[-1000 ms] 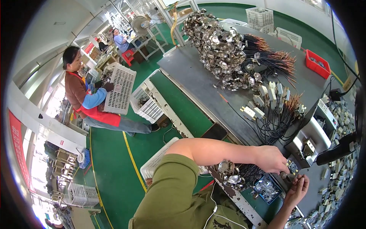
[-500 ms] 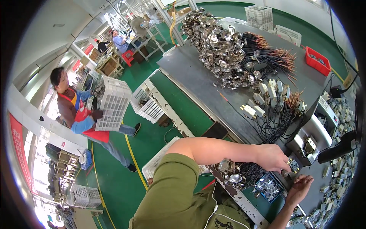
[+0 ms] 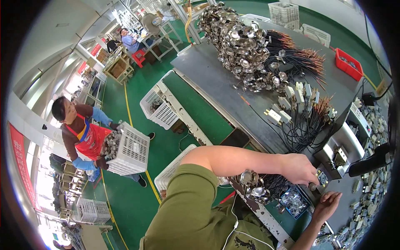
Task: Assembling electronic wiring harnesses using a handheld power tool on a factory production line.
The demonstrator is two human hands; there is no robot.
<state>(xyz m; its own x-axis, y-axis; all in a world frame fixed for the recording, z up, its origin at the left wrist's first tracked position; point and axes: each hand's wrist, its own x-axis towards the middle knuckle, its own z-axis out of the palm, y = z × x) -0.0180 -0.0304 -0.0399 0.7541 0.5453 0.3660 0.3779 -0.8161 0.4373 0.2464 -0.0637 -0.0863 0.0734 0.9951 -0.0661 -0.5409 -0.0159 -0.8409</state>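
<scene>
My left hand reaches across the table edge, its fingertips pinched together beside a small fixture plate with a round centre. Whatever it holds is too small to make out. Just below the fixture is my right hand, fingers loosely stretched out and nothing visible in them. A grey metal press-like device stands directly beyond the fixture. Close to my hands sits a blue tray of small shiny metal parts. Black wires with round metal cups hang at the table edge under my left forearm.
A big heap of metal cups with black wires covers the far table. White connectors on wires lie nearer. Loose connectors spread at right. A red bin stands far right. At left, a person carries a white crate of metal parts.
The person at left has lowered and tilted the white crate, now showing the parts inside. My hands stay almost in place at the fixture.
</scene>
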